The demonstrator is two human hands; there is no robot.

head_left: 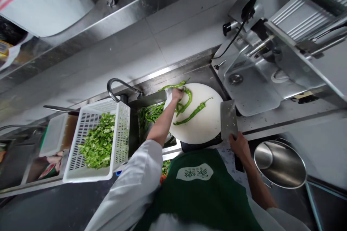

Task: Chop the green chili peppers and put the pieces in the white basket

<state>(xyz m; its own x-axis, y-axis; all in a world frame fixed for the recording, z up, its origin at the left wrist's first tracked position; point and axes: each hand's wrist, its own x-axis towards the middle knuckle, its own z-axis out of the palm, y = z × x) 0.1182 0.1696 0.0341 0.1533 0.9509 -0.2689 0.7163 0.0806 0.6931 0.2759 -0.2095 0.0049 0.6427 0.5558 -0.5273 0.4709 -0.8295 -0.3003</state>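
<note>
My left hand (177, 95) is closed over the left edge of the round white cutting board (211, 126), gripping a long green chili pepper (187, 103); its fingertips are partly hidden. Another green chili (193, 113) lies across the middle of the board, and one more (173, 86) is at the board's back edge, beyond the hand. My right hand (240, 146) grips the handle of a cleaver (229, 120). The cleaver's wide blade hangs at the board's right edge, away from the peppers. More whole green chilies (154, 112) are piled in the sink left of the board.
A white plastic basket (123, 133) of chopped green pepper (99, 144) stands left of the sink, beside a curved faucet (111, 85). A metal slicing machine (255, 83) occupies the back right. A deep steel pot (287, 166) sits at my right. A steel shelf (130, 5) runs overhead.
</note>
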